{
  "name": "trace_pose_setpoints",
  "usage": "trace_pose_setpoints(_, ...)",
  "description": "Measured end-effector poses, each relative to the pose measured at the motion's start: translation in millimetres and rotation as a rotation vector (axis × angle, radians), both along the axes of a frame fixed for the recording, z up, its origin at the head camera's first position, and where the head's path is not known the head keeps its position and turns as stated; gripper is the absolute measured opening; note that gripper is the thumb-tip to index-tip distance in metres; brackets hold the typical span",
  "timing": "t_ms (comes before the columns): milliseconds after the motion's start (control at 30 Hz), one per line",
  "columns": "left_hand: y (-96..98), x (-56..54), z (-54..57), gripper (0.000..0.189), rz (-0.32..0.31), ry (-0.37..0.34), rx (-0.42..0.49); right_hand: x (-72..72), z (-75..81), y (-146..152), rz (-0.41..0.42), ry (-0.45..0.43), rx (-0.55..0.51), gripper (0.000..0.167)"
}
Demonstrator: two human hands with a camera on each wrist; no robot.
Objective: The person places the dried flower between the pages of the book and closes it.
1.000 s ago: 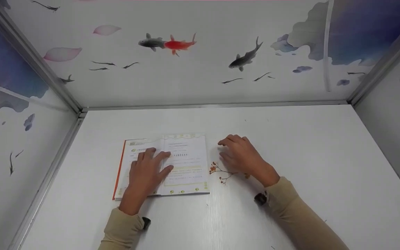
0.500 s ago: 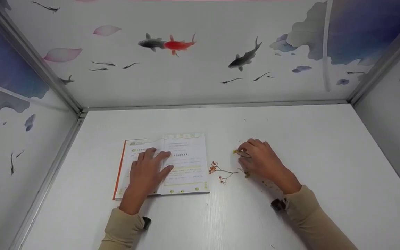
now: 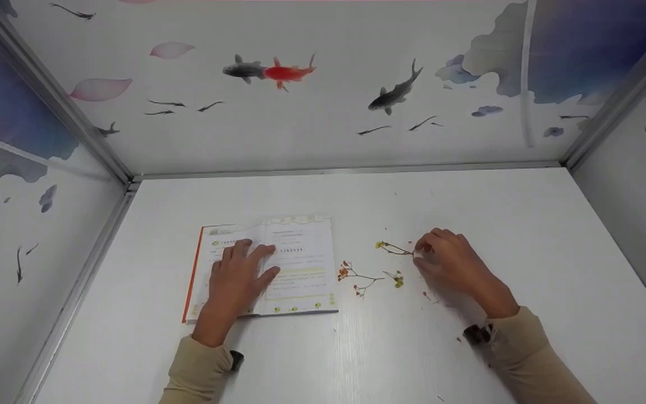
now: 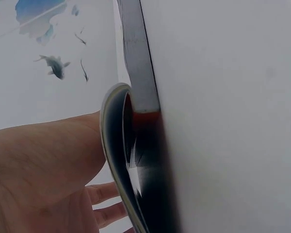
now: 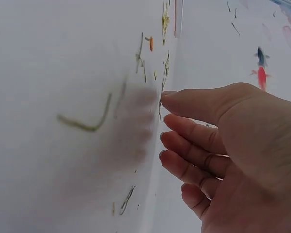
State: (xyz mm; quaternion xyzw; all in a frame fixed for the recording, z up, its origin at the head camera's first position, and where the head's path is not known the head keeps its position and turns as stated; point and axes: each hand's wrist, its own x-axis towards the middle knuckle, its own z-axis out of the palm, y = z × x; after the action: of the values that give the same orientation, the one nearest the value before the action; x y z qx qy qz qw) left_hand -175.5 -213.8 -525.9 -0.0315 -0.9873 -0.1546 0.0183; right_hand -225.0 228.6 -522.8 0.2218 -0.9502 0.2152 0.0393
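My left hand (image 3: 239,275) lies with spread fingers on an open book (image 3: 300,264), across its left page and the centre fold. In the left wrist view, the thumb side of that hand (image 4: 43,160) shows beside a curled page edge. My right hand (image 3: 455,261) pinches the stem end of a dried sprig with yellow flowers (image 3: 393,248) between thumb and fingertips, low over the table. The right wrist view shows the thumb (image 5: 194,102) right at that thin stem. Near it lie an orange-flowered sprig (image 3: 356,275) and a short yellow-green sprig (image 3: 397,279).
Small reddish crumbs (image 3: 425,294) and bits of stem are scattered on the white table (image 3: 312,359) around the right hand. Panels printed with fish and petals close off the back (image 3: 323,123) and both sides.
My right hand has moved right from beside the book to the yellow sprig's stem end, uncovering the yellow and yellow-green sprigs and crumbs. The left hand stays still on the book.
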Motion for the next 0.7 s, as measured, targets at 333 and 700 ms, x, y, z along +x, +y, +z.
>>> trace_pose_setpoints(333,1.4,1.7,1.2,0.051,0.016,-0.016,0.006,-5.1,-1.5,-7.0,0.005,-0.014,-0.022,0.01)
trace_pose_setpoints(700,-0.8,2.4,-0.7,0.051,0.008,-0.027,0.033,-5.2,-1.1,-19.0,-0.052,0.008,0.012,0.01)
